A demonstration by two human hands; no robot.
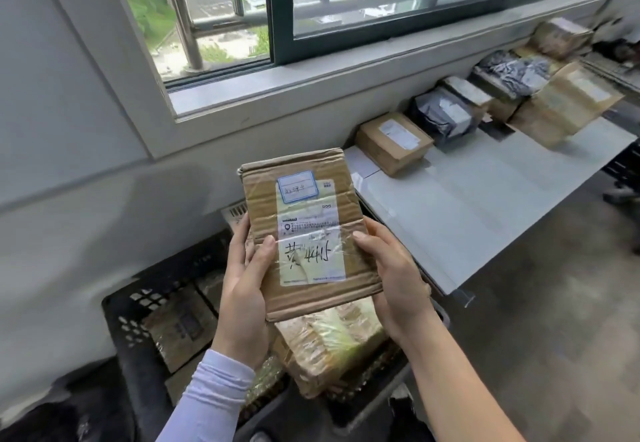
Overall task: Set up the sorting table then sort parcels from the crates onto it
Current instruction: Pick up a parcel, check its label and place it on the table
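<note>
- Crate (138, 306) of black mesh plastic down by the wall, holding a few taped cardboard parcels, one bundle (332, 348) sitting on top.
- Forearms reaching forward over it, left in a pale sleeve (214, 393).
- Cardboard parcel (304, 230) gripped above the crate, label up: left hand (242, 285) and right hand (394, 278) both curled round its lower edges, thumbs on top.
- Sorting table (485, 206) just right, more parcels lined up along the window side.

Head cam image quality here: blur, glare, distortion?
Head view: the flat brown cardboard parcel held by the left hand and right hand is sharp, with mild glare on its clear tape; parcels at the far end of the white table are smeared by blur; wide-angle distortion bends the window frame; daylight from the window, soft shadows.
</note>
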